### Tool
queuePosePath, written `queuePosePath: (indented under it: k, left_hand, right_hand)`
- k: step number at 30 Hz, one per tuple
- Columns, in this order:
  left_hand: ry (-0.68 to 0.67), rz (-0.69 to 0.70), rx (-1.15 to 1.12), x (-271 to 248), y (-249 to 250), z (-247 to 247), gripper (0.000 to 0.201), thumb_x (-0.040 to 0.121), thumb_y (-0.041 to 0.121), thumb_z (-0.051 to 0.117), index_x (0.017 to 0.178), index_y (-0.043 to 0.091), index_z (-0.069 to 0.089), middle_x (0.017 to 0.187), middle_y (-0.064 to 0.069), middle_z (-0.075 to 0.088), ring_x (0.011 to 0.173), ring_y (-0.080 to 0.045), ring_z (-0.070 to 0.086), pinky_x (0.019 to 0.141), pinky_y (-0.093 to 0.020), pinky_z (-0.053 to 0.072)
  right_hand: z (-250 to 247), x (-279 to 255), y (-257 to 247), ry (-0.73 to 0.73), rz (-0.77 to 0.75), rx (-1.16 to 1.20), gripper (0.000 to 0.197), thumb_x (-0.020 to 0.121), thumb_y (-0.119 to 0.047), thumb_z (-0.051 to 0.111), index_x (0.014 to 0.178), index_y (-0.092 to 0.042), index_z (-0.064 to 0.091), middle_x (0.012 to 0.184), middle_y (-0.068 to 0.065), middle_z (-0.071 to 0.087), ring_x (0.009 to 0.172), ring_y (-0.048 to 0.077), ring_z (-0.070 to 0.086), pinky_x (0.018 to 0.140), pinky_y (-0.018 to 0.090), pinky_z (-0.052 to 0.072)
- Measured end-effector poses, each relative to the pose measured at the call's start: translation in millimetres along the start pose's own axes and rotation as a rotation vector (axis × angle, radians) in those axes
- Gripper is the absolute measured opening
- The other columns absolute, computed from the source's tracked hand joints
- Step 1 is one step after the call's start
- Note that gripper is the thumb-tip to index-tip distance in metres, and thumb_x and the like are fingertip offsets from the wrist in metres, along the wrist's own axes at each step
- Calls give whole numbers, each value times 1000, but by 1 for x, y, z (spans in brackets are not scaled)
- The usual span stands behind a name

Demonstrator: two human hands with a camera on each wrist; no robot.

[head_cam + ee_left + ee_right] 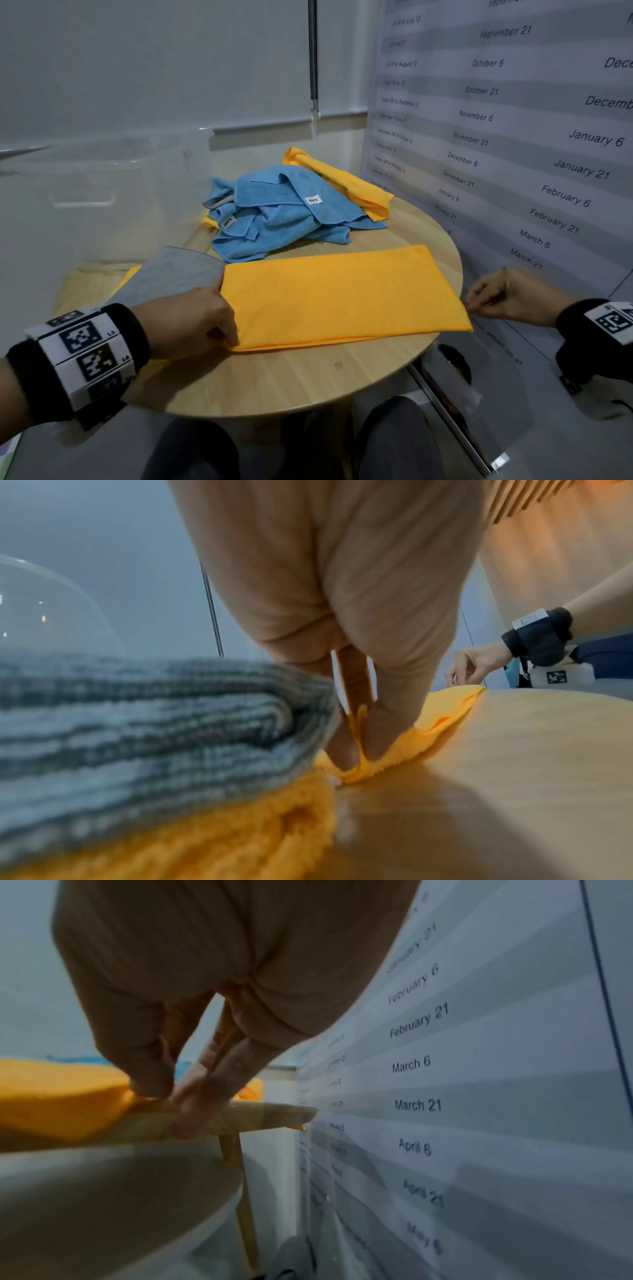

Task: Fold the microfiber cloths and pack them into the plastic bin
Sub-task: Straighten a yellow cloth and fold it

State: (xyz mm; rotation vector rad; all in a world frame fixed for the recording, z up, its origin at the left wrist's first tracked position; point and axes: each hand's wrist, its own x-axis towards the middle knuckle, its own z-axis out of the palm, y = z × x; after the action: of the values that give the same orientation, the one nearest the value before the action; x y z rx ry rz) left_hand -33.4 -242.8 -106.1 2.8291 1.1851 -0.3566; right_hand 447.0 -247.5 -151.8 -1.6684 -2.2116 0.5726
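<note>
An orange microfiber cloth (342, 298), folded in half, lies flat across the front of the round wooden table (308, 380). My left hand (229, 329) pinches its left end (394, 748) between thumb and fingers. My right hand (471, 303) pinches the right end (68, 1096) at the table's edge. A folded grey cloth (171, 274) (137, 718) sits on a folded orange one (205, 831) just left of my left hand. Crumpled blue cloths (274, 209) are heaped behind, with another orange cloth (342, 178) behind them. The clear plastic bin (82, 202) stands at the left.
A large calendar poster (513, 137) covers the wall close to the table's right side. My knees (394, 438) are under the table's near edge. A lower round shelf (103, 1204) and a table leg (240, 1191) show beneath the tabletop.
</note>
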Motion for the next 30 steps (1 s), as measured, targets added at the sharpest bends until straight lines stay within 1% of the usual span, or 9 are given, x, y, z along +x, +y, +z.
queuePosePath:
  k: [4, 6, 9, 11, 14, 19, 24, 29, 30]
  left_hand:
    - [18, 79, -155, -1, 7, 4, 19, 87, 19, 62, 101, 27, 73, 91, 19, 62, 74, 14, 49, 72, -3, 38]
    - [-95, 110, -194, -2, 15, -3, 19, 87, 23, 63, 103, 27, 71, 84, 25, 54, 78, 13, 50, 71, -3, 37]
    - [-244, 49, -398, 2, 24, -29, 27, 81, 43, 68, 106, 31, 70, 91, 18, 66, 85, 6, 58, 71, -4, 40]
    - [-100, 41, -429, 18, 22, -45, 30, 84, 45, 60, 108, 29, 69, 100, 15, 69, 89, 2, 61, 72, -5, 42]
    - [122, -26, -148, 64, 25, -52, 36, 94, 38, 51, 128, 26, 55, 125, 7, 60, 105, -4, 57, 87, -16, 45]
    - [-265, -229, -101, 125, 52, -36, 104, 76, 65, 61, 150, 24, 2, 157, -1, 17, 140, -21, 26, 114, -38, 25]
    - [-448, -298, -85, 117, 35, -23, 116, 69, 77, 57, 148, 31, -14, 157, 7, -17, 146, -20, -3, 117, -46, 8]
    - [-518, -383, -70, 96, 4, -17, 122, 63, 79, 59, 145, 34, -20, 158, 1, -16, 146, -24, 0, 117, -49, 11]
    - [-521, -398, -53, 95, 2, -17, 123, 62, 80, 58, 146, 34, -19, 158, 0, -14, 146, -25, 3, 117, -48, 12]
  right_hand:
    - [-3, 4, -13, 185, -31, -19, 46, 79, 7, 64, 63, -35, 72, 78, -17, 69, 74, 4, 63, 67, 24, 51]
    - [-9, 12, -32, 243, -73, -136, 45, 83, 2, 62, 69, -41, 66, 80, -17, 66, 78, -4, 59, 62, 16, 46]
    - [-15, 29, -74, 65, -115, -259, 25, 91, -15, 57, 90, -40, 64, 106, -11, 63, 90, -6, 55, 76, 9, 39]
    - [-7, 45, -104, -116, -129, -383, 22, 96, -30, 51, 114, -35, 61, 123, -11, 55, 109, 3, 50, 94, 19, 37]
    - [21, 78, -146, -267, -191, -472, 48, 96, -43, 46, 141, -25, 40, 146, -3, 37, 131, 16, 37, 110, 31, 30]
    - [51, 129, -171, -568, -82, -746, 110, 75, -70, 58, 152, -19, -3, 159, 2, -12, 147, 25, -6, 118, 51, 8]
    - [51, 137, -135, -641, 115, -586, 131, 61, -78, 61, 147, -23, -21, 157, 4, -21, 146, 25, -10, 118, 51, 3]
    - [25, 111, -94, -609, 275, -499, 152, 35, -95, 52, 146, -23, -23, 156, 7, -24, 146, 27, -11, 116, 49, 4]
    - [19, 107, -86, -614, 291, -476, 163, 20, -100, 46, 146, -23, -24, 156, 6, -25, 146, 27, -12, 116, 49, 3]
